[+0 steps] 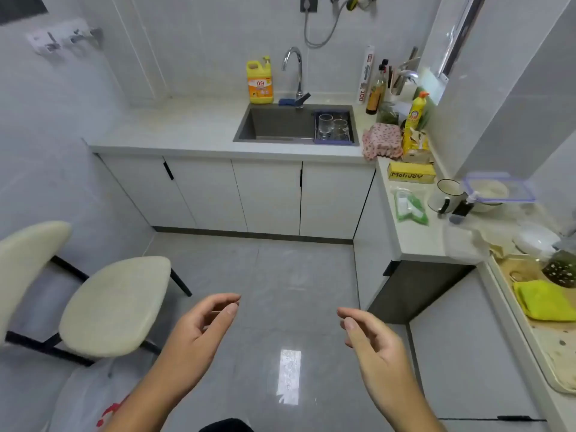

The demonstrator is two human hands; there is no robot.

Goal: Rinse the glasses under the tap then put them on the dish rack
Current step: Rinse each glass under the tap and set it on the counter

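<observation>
Both hands empty, far from the sink

My left hand [199,325] and right hand [371,338] hang loosely curled, holding nothing. The glasses [332,126] stand well ahead in the dish rack [333,141]. They are crowded, so a careless grab could knock one over.

Left hand [199,330] and right hand [371,341] bare, forearms uncovered

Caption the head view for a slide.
Left hand and right hand empty; glasses sit in the rack in the sink.
</observation>
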